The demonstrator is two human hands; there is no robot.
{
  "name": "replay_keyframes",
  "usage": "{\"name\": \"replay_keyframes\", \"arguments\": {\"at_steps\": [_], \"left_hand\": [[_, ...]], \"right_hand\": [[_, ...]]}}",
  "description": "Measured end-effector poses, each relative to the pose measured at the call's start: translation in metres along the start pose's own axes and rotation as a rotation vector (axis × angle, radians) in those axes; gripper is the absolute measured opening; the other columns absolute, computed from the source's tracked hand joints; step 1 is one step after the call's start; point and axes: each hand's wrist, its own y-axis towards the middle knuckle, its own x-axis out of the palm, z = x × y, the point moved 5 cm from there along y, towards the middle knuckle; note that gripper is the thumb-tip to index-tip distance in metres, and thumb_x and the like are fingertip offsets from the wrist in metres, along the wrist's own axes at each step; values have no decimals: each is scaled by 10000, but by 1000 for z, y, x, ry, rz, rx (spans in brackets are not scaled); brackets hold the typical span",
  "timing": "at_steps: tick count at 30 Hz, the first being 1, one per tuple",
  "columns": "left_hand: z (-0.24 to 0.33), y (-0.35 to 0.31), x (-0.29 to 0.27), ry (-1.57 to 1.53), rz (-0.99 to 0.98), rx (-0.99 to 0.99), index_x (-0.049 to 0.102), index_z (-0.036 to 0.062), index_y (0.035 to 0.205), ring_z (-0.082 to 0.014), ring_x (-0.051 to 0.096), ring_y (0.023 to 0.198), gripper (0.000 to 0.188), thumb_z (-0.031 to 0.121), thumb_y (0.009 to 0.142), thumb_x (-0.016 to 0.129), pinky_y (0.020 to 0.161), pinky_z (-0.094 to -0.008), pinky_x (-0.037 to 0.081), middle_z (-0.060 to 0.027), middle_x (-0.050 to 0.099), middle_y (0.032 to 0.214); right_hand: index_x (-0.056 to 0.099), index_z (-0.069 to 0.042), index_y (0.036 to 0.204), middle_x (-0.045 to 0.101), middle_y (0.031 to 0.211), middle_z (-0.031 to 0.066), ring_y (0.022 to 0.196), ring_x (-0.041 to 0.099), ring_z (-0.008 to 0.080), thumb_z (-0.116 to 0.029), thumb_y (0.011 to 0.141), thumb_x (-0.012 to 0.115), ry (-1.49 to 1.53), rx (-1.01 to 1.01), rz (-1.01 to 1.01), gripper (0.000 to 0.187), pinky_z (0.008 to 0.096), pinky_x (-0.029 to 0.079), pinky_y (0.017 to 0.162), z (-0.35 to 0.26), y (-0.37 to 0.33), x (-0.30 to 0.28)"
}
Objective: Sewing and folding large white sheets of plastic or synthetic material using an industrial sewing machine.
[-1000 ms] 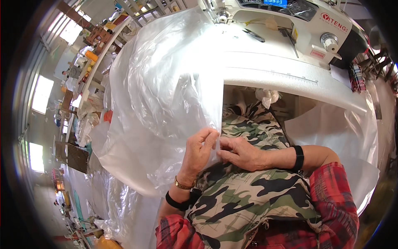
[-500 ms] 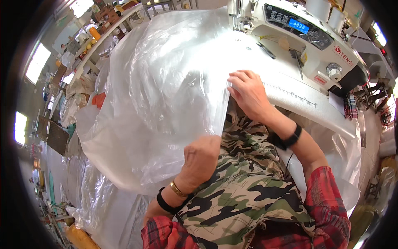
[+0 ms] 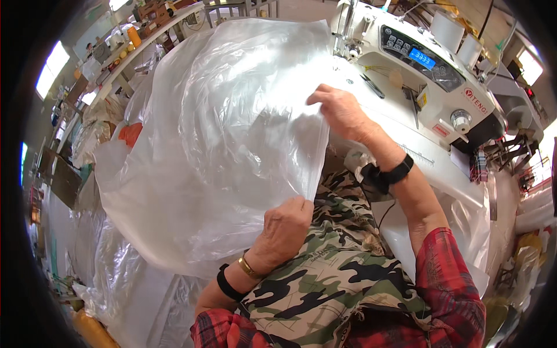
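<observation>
A large, milky-clear plastic sheet (image 3: 174,191) spreads in loose wrinkles from the sewing machine's bed down to my lap. My left hand (image 3: 284,226) is closed on the near end of its layered right edge, over my camouflage apron (image 3: 342,261). Farther up that edge, my right hand (image 3: 342,113) is over the plastic with its fingers bent and drawn together. Its fingertips point left, and whatever they pinch, if anything, is hidden. Just beyond my right hand stands a white sewing machine (image 3: 406,64) with a lit blue display; its needle area is beside the sheet's far corner.
Dark tweezers (image 3: 372,86) lie on the machine bed. White thread cones (image 3: 447,29) stand behind the machine. At the far left, a long bench (image 3: 125,69) holds assorted items. More crumpled plastic (image 3: 119,261) lies at lower left, and an orange item (image 3: 130,134) shows beside the sheet.
My right hand has shifted slightly up and left, off the edge it gripped, its fingers now more bent. My left hand keeps its hold. The sheet's right edge lies flatter and wider.
</observation>
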Motion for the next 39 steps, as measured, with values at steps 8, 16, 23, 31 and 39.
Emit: {"name": "replay_keyframes", "arguments": {"at_steps": [8, 16, 23, 31, 39], "left_hand": [[-1, -4, -3, -109, 58, -83, 584, 7, 924, -326, 600, 746, 125, 1, 805, 622, 615, -402, 477, -129, 536, 865], [4, -14, -10, -121, 93, -49, 528, -50, 1302, -307, 585, 721, 502, -47, 803, 591, 627, -389, 475, -140, 546, 841], [-12, -19, 4, -138, 42, -112, 521, -55, 1301, -342, 590, 731, 504, -57, 801, 585, 641, -405, 476, -170, 563, 880], [-20, 3, 23, -260, 25, -78, 655, -17, 1064, -358, 580, 708, 311, -6, 769, 559, 637, -419, 465, -164, 559, 809], [-32, 23, 32, -173, -1, -33, 671, 31, 985, -341, 587, 703, 254, 4, 751, 578, 606, -419, 458, -142, 550, 767]], "right_hand": [[585, -81, 877, 627, 1125, 74, 950, 650, 275, 49, 783, 535, -157, -50, 112, 168, 375, 526, 804, 64, -14, 4], [603, -92, 894, 611, 941, 81, 851, 632, 311, -102, 833, 589, -141, -65, 39, 63, 411, 510, 723, 70, 3, 12], [632, -89, 933, 607, 962, 96, 832, 637, 303, -157, 839, 616, -145, -51, 56, 117, 415, 519, 732, 66, 3, 14], [624, -51, 933, 603, 947, 148, 984, 554, 320, -303, 848, 624, -338, 118, 221, 267, 441, 406, 914, 79, 1, 16], [551, 71, 1207, 538, 1305, 268, 1294, 434, 377, -403, 934, 548, -243, 257, 1, 548, 484, 299, 1064, 93, 0, 22]]}}
